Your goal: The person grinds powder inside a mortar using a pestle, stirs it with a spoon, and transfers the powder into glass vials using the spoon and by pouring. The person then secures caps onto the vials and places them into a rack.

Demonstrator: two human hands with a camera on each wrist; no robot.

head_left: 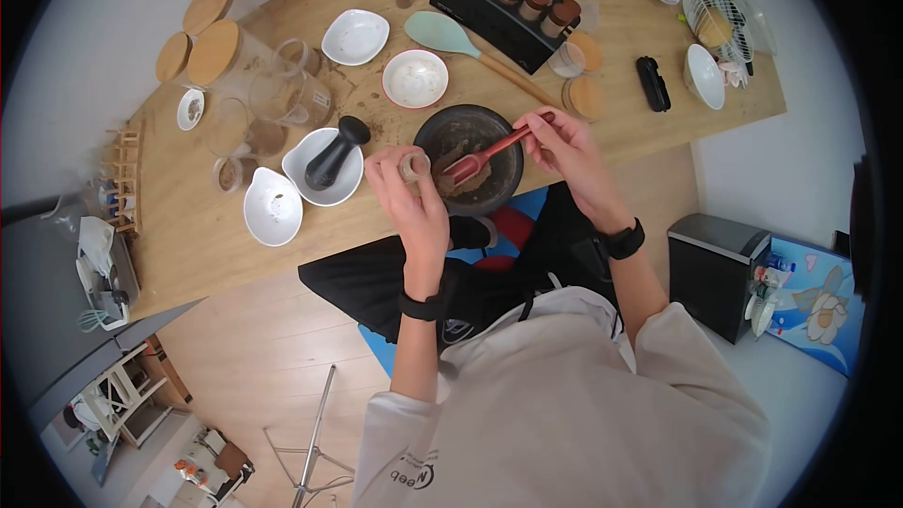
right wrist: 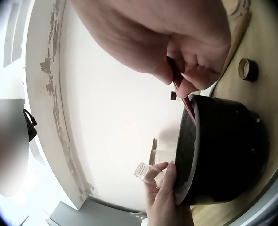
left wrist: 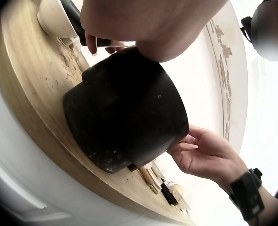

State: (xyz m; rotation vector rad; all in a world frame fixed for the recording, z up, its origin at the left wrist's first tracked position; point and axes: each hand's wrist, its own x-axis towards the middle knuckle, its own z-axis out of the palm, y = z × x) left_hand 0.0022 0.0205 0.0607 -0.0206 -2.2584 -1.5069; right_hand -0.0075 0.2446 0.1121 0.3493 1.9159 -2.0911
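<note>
A dark stone mortar [head_left: 514, 174] stands at the table's front edge with brown powder [head_left: 470, 182] in its bottom. My right hand [head_left: 576, 158] pinches the handle of a red scoop [head_left: 503, 143], whose head dips into the mortar over the powder. In the right wrist view the scoop's shaft [right wrist: 187, 106] slants past the mortar's rim, its head hidden by the wall. At the mortar's left rim, my left hand [head_left: 414, 212] holds a small clear glass jar [head_left: 414, 166] between fingers and thumb. The jar's threaded mouth [right wrist: 142, 169] is uncapped.
Left of the mortar, a black pestle [head_left: 331, 158] leans in a white bowl [head_left: 299, 165]. Behind stand a red-rimmed dish [head_left: 415, 79], a green spatula [head_left: 438, 32] and a black rack [head_left: 489, 14] of brown-capped jars. A loose brown cap [right wrist: 248, 69] lies beside the mortar.
</note>
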